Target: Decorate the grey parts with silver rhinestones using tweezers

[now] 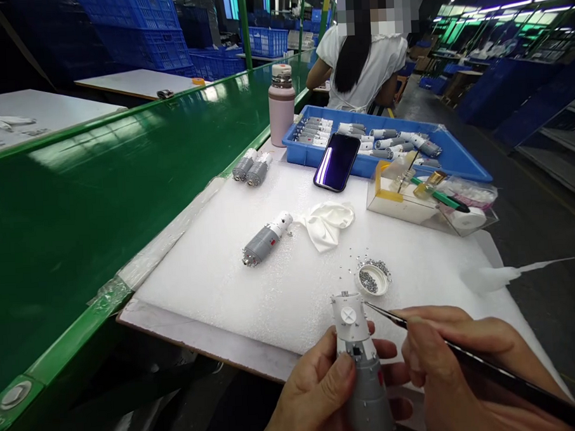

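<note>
My left hand is wrapped around a grey and white spacecraft model, white end up, near the table's front edge. Small metal pins stud its sides. In my right hand are slim black tweezers; their pointed tip meets the upper right side of the white section. Just beyond lies a white cap of tiny silvery parts, some spilled around it. A second spacecraft model rests on the white foam sheet, left of a crumpled white cloth.
At the back stand a blue tray of models, a phone leaning on it, a pink bottle and a clear box of small supplies. Two models lie by the green conveyor. Another person sits ahead.
</note>
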### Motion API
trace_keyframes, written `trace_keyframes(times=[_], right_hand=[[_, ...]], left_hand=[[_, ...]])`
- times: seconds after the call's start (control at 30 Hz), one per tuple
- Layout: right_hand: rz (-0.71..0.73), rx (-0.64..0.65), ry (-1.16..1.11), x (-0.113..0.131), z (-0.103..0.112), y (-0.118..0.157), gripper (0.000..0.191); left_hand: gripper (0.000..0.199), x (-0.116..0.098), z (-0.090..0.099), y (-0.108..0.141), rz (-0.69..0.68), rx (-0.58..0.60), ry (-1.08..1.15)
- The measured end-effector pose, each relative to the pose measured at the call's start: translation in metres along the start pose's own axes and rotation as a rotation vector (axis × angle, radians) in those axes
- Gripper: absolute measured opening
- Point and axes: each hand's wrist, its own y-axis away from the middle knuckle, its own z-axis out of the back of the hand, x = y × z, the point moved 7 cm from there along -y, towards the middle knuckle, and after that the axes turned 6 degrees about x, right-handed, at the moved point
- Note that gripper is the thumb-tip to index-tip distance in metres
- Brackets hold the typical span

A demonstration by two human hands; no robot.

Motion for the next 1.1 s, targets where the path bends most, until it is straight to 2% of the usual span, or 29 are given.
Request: trace_keyframes(times=[0.33, 0.7, 1.1], right_hand=[[0.132, 0.026, 0.036, 0.007, -0.002, 0.0, 0.012], [0.137, 0.047, 0.141, 0.011, -0.002, 0.0, 0.009], [0.109, -0.037, 0.196, 0.008, 0.0, 0.004, 0.012]], left_hand=[[0.02, 0.002, 0.0, -0.001, 0.013, -0.018, -0.051], [0.025, 0.004, -0.001, -0.001, 0.043, 0.022, -0.059], [0.032, 0.007, 0.01, -0.004, 0.001, 0.007, -0.068]])
